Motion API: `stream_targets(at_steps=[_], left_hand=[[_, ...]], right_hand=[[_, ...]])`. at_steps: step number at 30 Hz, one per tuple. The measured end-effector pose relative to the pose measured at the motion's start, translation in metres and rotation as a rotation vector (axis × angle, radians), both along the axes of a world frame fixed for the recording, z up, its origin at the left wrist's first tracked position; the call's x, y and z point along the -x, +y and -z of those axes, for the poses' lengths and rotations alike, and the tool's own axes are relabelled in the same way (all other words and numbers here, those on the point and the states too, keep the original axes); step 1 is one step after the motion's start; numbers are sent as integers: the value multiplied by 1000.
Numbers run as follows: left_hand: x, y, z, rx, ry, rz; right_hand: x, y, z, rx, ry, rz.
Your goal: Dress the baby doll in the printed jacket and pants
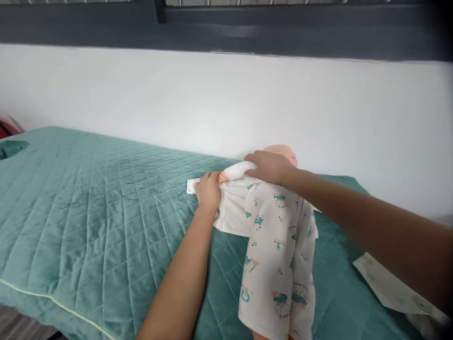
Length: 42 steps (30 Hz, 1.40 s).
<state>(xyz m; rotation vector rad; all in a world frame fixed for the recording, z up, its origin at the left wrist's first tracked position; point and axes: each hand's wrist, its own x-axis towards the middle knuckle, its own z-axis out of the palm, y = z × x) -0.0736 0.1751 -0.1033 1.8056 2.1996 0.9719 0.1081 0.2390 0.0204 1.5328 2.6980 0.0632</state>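
Observation:
A baby doll lies on the green quilted bed cover, its pink head (281,151) partly hidden behind my right hand. White clothing (279,236) printed with small animals covers its body, and a bit of pink leg shows at the bottom edge. My left hand (208,191) is closed on a plain white part of this clothing, beside the peach end of the doll's arm (239,170). A white fabric end (191,186) sticks out past my left fingers. My right hand (271,166) is closed round the upper part of the white arm, near the head.
The green quilted cover (106,212) spreads over the bed, with pale piping along its front edge. A white wall (159,99) rises behind, below a dark frame (265,33). Pale printed cloth or paper (392,285) lies at the right under my forearm. Something red (9,128) shows far left.

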Motion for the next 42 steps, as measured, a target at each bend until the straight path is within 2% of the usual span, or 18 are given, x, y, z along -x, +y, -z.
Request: stream_targets(at_steps=[5,9,12,15,19,22,25,27,29,32,35,39,42], left_hand=[[-3,-1,-3,61,82,-69],[-7,-4,-9,33,206,-118],[-10,-7,-11,-26,309,-70],[-10,-7,-8,5,327,-14],[-7,-6,-3,33,292,-55],[-4,-6,-2,16,282,-90],[-1,-7,-2,33,260,-133],[-1,-8,-2,39,257,-153],[-1,-9,-1,41,273,-163],[-4,-8,2,47,312,-167],[-6,-6,3,39,324,-182],[-6,-5,7,3,316,-175],[-5,-12,10,-100,250,-107]], right_hand=[[1,-1,5,6,20,-7],[16,-7,15,18,-3,-56],[29,-11,25,11,17,-110],[37,-17,34,1,30,-126],[34,-33,39,-14,109,-118],[14,-49,35,-23,336,-92],[-24,-60,38,-73,554,-2],[-55,-61,50,-127,692,144],[-84,-59,71,-173,788,318],[-112,-55,106,-262,682,466],[-119,-56,126,-326,576,508],[-126,-53,125,-375,618,494],[-139,-47,122,-413,733,627]])
